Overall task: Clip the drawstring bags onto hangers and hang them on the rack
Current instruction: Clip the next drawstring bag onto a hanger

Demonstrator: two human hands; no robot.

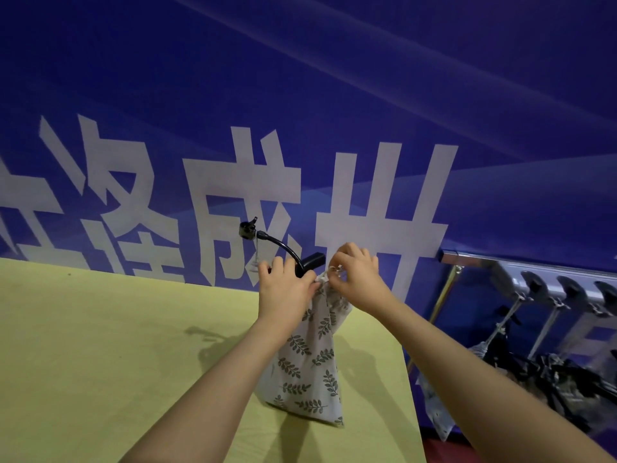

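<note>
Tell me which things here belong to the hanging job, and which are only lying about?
Job: leaf-print drawstring bag, black hanger, metal clip, left hand, right hand, rack with hung bags.
Lying about: yellow table, blue banner.

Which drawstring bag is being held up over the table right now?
The white leaf-print bag, gripped at its top by both hands; the other bags hang on the rack at right.

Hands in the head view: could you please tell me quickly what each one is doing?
Left hand: grips the leaf-print bag by its gathered top.
Right hand: fingers pinch the metal clip there.
</note>
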